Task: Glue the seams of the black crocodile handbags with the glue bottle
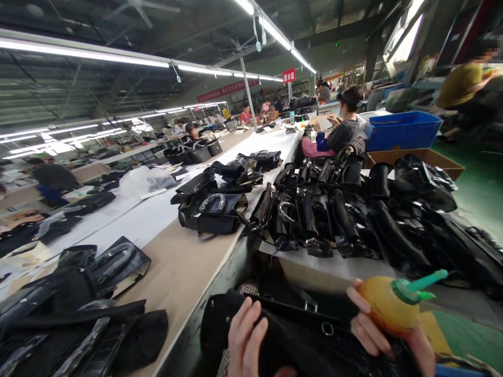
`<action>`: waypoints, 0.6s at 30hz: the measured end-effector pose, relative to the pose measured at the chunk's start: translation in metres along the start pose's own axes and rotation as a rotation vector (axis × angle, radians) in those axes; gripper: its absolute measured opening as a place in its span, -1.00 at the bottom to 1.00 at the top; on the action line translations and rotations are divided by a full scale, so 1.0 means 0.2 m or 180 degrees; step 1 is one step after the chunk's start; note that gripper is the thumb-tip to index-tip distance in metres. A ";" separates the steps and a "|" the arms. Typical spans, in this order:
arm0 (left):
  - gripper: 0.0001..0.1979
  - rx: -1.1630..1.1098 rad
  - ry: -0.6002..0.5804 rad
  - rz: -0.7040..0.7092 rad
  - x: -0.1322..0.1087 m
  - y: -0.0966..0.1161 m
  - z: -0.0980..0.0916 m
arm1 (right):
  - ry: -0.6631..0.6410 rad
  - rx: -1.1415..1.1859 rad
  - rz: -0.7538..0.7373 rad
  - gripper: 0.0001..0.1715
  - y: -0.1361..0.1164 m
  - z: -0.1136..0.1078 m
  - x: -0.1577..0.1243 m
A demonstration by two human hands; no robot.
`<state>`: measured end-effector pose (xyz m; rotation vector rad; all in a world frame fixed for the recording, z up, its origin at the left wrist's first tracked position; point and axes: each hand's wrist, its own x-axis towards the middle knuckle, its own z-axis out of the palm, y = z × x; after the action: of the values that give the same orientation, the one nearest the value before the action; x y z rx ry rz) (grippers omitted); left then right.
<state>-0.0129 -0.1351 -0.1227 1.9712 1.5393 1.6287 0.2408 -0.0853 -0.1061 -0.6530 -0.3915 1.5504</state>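
In my lap lies a black handbag piece [286, 324] with metal buckles along its edge. My left hand [247, 335] has its fingers wrapped over the edge of this bag; the thumb is mostly hidden. At the lower right, my right hand [369, 327] grips a round amber glue bottle [387, 303] with a green cap and nozzle. The bottle is tilted, its nozzle pointing right and a little up, away from the bag.
Several black bags [212, 209] sit on the long table [184, 256] to my left, with more bag parts [70, 309] nearer me. Rows of black bags [322, 209] cover the table ahead. Behind them stand a blue bin [404, 133], a cardboard box [451, 166] and a seated co-worker [346, 131].
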 end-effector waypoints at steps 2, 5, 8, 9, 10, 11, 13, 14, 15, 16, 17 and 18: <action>-0.54 0.0460 -0.0390 0.0683 0.07 -0.03 0.01 | -0.0095 0.0101 0.0154 -0.45 0.01 -0.02 0.01; -0.61 0.0602 -0.0991 0.1421 0.20 -0.04 0.06 | -0.0123 0.0184 0.0286 -0.41 0.02 -0.02 0.03; -0.74 0.0651 -0.1504 0.2239 0.28 -0.01 0.12 | 0.0144 0.0194 0.0172 -0.42 0.01 0.01 0.04; -0.74 0.0657 -0.1564 0.2423 0.30 0.01 0.13 | 0.0223 0.0171 0.0126 -0.43 0.01 0.03 0.05; -0.71 0.0628 -0.1558 0.2498 0.31 0.02 0.15 | 0.0270 0.0148 0.0105 -0.43 0.01 0.06 0.05; -0.70 0.0547 -0.1519 0.2488 0.31 0.03 0.15 | 0.0271 0.0127 0.0107 -0.42 0.01 0.09 0.06; -0.68 0.0268 -0.1451 0.2338 0.32 0.03 0.16 | 0.0217 0.0048 0.0151 -0.39 0.02 0.16 0.08; -0.67 0.0120 -0.1454 0.2263 0.32 0.03 0.16 | 0.0229 -0.0010 0.0152 -0.39 0.04 0.20 0.10; -0.67 0.0017 -0.1493 0.2209 0.32 0.03 0.15 | 0.0309 -0.0073 0.0095 -0.41 0.06 0.24 0.11; -0.65 -0.0042 -0.1564 0.2219 0.33 0.02 0.15 | 0.0449 -0.0120 -0.0004 -0.44 0.09 0.27 0.13; -0.62 -0.0060 -0.1665 0.2264 0.34 0.02 0.15 | 0.0624 -0.0119 -0.0128 -0.49 0.12 0.30 0.14; -0.61 -0.0054 -0.1796 0.2312 0.34 0.01 0.14 | 0.0745 -0.0094 -0.0213 -0.52 0.16 0.32 0.16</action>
<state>0.0027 -0.0711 -0.0894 2.8380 0.6313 1.0513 0.1759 -0.0481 -0.0812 -0.8267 -0.2573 1.3888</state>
